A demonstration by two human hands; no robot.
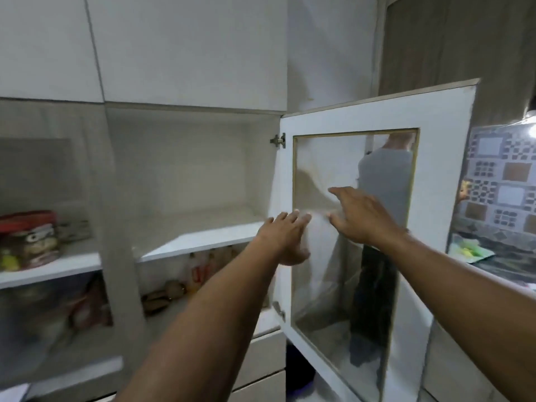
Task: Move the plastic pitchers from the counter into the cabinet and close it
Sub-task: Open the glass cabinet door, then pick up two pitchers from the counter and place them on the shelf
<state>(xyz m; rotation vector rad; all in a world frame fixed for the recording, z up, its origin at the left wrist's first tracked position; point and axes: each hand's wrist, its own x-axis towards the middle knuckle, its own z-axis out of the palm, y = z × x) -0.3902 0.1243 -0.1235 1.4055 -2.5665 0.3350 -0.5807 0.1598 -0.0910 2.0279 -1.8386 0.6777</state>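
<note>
The white cabinet (185, 166) stands open in front of me, its upper shelf (203, 239) bare. Its glass-paned door (435, 198) swings out to the right on a hinge (278, 140). My left hand (285, 236) reaches with fingers spread near the door's hinged edge, holding nothing. Spread flat against the door's glass is my right hand (359, 216). No plastic pitcher shows in this view. The glass reflects a person in a grey top.
The lower shelf holds bottles and small items (185, 282). A neighbouring compartment at left has a red-lidded jar (29, 239) behind a closed glass door. A patterned tile wall (501, 181) and a counter with green items (470, 250) lie right of the door.
</note>
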